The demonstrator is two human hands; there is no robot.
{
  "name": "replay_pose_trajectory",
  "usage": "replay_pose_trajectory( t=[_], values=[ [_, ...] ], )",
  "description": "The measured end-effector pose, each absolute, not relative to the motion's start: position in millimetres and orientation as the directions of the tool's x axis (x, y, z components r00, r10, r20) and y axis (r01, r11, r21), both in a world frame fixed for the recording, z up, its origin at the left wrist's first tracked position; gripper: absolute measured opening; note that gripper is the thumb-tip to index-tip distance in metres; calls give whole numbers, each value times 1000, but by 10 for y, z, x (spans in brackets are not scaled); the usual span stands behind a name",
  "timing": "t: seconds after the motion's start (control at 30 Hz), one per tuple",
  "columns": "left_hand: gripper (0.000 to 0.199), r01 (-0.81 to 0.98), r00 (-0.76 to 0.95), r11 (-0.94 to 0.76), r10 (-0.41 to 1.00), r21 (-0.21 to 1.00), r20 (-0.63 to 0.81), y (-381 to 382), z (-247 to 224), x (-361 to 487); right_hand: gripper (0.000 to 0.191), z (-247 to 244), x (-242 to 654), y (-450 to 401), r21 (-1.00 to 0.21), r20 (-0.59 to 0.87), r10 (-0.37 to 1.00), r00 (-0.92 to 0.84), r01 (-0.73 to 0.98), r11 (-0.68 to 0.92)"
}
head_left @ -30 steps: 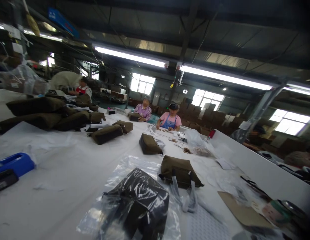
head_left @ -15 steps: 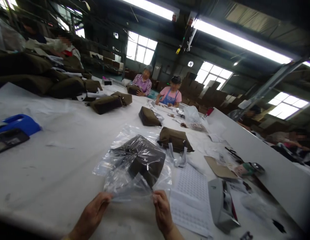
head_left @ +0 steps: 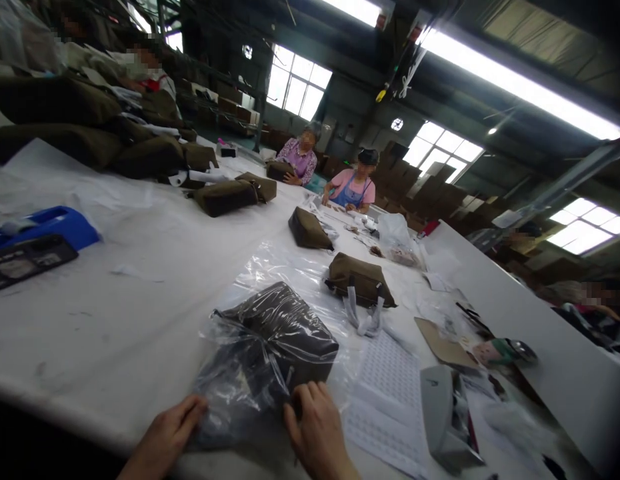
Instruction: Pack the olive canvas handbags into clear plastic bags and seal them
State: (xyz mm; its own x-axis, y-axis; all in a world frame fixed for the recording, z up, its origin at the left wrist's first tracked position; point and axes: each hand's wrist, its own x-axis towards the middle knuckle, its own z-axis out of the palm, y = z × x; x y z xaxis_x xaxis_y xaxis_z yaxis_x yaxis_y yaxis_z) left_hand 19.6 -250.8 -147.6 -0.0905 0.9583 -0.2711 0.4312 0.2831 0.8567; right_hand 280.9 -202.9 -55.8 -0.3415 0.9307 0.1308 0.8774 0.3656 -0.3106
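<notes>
A dark brown fabric bag (head_left: 295, 327) lies inside a clear plastic bag (head_left: 225, 400) on the white table in front of me. The plastic is wrinkled and shiny, and its mouth end faces me. My left hand (head_left: 177, 427) is closed, pinching the plastic at its near left corner. Curled against the near right side of the plastic, beside the fabric bag, is my right hand (head_left: 315, 423), its thumb and fingers bent onto the film. Another brown bag (head_left: 360, 277) with wrapped handles sits just behind, to the right.
Printed sheets (head_left: 385, 400) and a grey box-like holder (head_left: 445, 420) lie to the right. A blue object (head_left: 65, 227) and a black phone-like item (head_left: 33, 260) are at left. Brown bags (head_left: 55, 140) are heaped beyond. Two people (head_left: 355, 183) work across the table.
The plastic bag's near end has come down toward me and left, covering more. My right hand moved from the plastic's edge onto its side; my left hand shifted slightly left and down.
</notes>
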Motion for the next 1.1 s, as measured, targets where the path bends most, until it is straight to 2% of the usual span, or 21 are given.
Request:
replay_pose_trajectory(
  t=[0.17, 0.27, 0.37, 0.43, 0.5, 0.53, 0.6, 0.67, 0.7, 0.77, 0.87, 0.97, 1.03, 1.1],
  values=[
    [41, 331, -45, 329, 942, 885, -333, -2494, -1434, 184, 12, -372, 2529, -1733, -472, 152, 909, -388, 779, 412],
    [40, 238, 23, 326, 940, 915, -341, -2508, -1481, 121, 14, -369, 2432, -1583, -519, 187, 907, -378, 746, 418],
    [39, 171, 149, 332, 922, 928, -357, -2507, -1491, -18, 14, -455, 2360, -1466, -433, 208, 918, -337, 810, 395],
    [38, 232, 184, 322, 912, 918, -366, -2467, -1395, -113, 15, -530, 2306, -1401, -340, 216, 917, -336, 854, 393],
    [35, 386, 41, 233, 962, 893, -269, -2376, -1221, -134, 13, -584, 2252, -1350, -289, 228, 914, -337, 873, 393],
    [32, 479, -45, 141, 990, 866, -136, -2311, -1127, -100, 10, -598, 2230, -1332, -282, 233, 913, -336, 875, 394],
    [26, 659, -80, -121, 970, 742, 229, -2152, -993, 61, 8, -604, 2202, -1307, -265, 242, 904, -352, 872, 411],
    [30, 772, 106, -378, 869, 511, 482, -1981, -995, 288, 14, -600, 2193, -1295, -219, 239, 884, -401, 865, 451],
    [35, 804, 207, -454, 819, 384, 535, -1903, -1052, 396, 18, -599, 2192, -1290, -190, 231, 873, -430, 860, 474],
    [46, 856, 312, -480, 775, 191, 550, -1780, -1235, 552, 24, -607, 2184, -1280, -140, 220, 854, -471, 851, 506],
    [55, 899, 329, -430, 792, 87, 515, -1692, -1497, 606, 30, -612, 2136, -1268, -119, 230, 839, -494, 841, 528],
    [56, 910, 333, -411, 804, 55, 493, -1663, -1569, 560, 35, -567, 2135, -1286, -234, 250, 845, -473, 817, 527],
    [58, 912, 337, -408, 805, 42, 489, -1649, -1552, 539, 37, -531, 2294, -1322, -420, 295, 864, -408, 757, 500],
    [61, 911, 343, -411, 810, 44, 476, -1648, -1547, 531, 31, -537, 2674, -1371, -613, 360, 894, -268, 654, 443]
  ],
)
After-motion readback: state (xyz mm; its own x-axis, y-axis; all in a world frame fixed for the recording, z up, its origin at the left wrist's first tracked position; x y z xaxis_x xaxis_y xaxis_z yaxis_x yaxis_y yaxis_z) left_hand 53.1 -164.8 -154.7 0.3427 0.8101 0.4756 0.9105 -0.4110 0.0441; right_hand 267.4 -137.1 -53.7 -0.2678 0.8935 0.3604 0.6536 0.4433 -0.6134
